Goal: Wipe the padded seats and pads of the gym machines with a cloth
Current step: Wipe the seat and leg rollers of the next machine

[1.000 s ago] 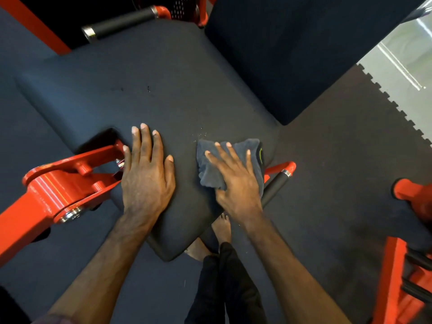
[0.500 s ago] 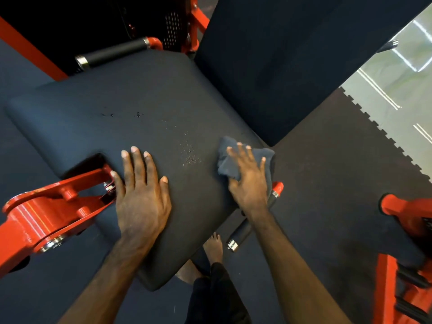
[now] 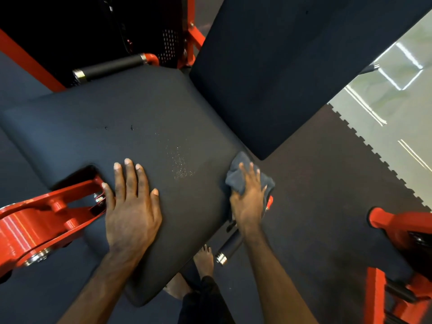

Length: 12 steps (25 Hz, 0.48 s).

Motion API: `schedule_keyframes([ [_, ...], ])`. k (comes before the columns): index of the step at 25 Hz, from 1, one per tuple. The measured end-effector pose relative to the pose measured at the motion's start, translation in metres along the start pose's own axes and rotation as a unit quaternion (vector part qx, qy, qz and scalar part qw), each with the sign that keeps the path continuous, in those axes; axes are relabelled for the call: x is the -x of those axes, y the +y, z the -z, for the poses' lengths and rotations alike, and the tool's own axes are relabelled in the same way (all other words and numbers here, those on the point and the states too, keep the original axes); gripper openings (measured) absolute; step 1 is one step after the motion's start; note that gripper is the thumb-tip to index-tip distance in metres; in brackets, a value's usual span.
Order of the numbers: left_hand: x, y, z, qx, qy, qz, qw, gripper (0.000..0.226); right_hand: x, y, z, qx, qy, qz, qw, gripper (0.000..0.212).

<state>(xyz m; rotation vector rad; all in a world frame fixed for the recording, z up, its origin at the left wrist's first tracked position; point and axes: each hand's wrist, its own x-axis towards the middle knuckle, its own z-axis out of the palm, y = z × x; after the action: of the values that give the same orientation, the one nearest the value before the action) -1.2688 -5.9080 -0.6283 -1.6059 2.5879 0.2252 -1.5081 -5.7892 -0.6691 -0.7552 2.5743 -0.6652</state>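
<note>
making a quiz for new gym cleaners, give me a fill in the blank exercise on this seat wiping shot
1. The right hand presses a grey ____ at the seat's right edge.
2. The left hand lies ____ on the black padded seat.
3. Specks of ____ show on the seat between the hands.
4. The machine's frame is painted ____.

Missing words: cloth; flat; droplets; red
</note>
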Motion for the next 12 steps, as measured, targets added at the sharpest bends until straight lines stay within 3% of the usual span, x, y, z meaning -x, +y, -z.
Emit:
schedule_keyframes([
  [2,0.0,0.0,0.0,-0.001,-0.003,0.004,1.0,0.073,0.038,-0.009,-0.004,0.028,-0.032,0.08,0.996,0.086],
  [5,-0.001,0.0,-0.001,0.005,-0.001,-0.001,1.0,0.073,-0.003,-0.014,0.0,0.045,-0.081,0.203,0.975,0.086],
  [7,-0.001,0.0,-0.002,0.005,0.004,-0.002,1.0,0.072,-0.044,-0.004,0.006,0.047,-0.102,0.167,0.98,0.082],
  [10,0.0,0.001,-0.002,0.005,0.008,0.002,1.0,0.072,-0.007,-0.007,0.01,0.003,-0.019,-0.011,1.0,0.085],
  [12,0.001,0.001,-0.001,0.007,0.007,0.0,1.0,0.073,0.034,-0.019,0.006,0.039,-0.032,0.073,0.996,0.083],
])
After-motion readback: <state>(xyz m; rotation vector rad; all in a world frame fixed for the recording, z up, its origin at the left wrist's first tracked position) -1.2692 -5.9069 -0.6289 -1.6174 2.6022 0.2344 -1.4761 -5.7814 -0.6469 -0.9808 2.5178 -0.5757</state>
